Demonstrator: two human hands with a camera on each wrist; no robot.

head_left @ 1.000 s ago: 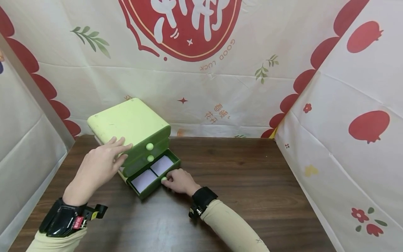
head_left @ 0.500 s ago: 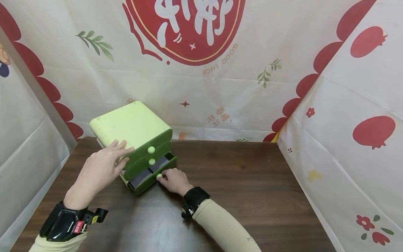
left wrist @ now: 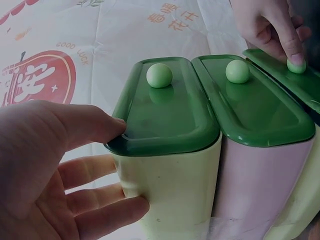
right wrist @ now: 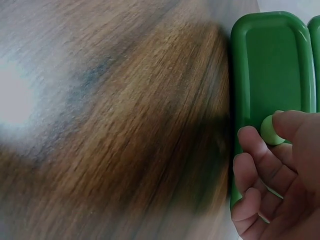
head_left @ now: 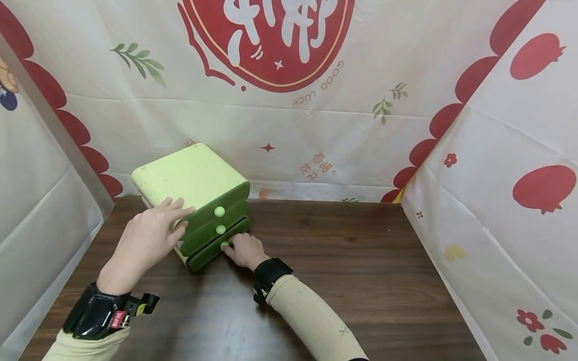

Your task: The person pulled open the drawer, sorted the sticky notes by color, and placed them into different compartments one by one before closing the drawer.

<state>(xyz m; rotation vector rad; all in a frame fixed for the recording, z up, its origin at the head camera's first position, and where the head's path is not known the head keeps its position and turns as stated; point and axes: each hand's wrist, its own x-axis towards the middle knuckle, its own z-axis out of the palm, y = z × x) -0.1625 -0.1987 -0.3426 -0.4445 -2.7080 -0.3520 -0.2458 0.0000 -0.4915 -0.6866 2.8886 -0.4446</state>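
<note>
A small drawer cabinet (head_left: 191,173) has a pale green top and three dark green drawer fronts with round light green knobs. My left hand (head_left: 149,235) lies against its near left corner. In the left wrist view, the thumb (left wrist: 107,127) touches the edge of the top drawer's front (left wrist: 185,117), and the spread fingers touch the pale casing. My right hand (head_left: 246,249) pinches the knob (right wrist: 270,132) of the bottom drawer (head_left: 205,256), its other fingers curled beside the green front. That drawer is almost fully in, with a thin dark gap above its front.
The cabinet stands at the back left of a dark wooden table (head_left: 338,271). Behind it hangs a white printed cloth (head_left: 280,120), with another white cloth (head_left: 496,200) along the right side. Both wrists wear black straps (head_left: 272,272).
The bottom drawer, pulled out with two pale compartments showing, has slid back into the cabinet. My right hand has moved inward with its knob. The left hand has stayed at the cabinet's corner.
</note>
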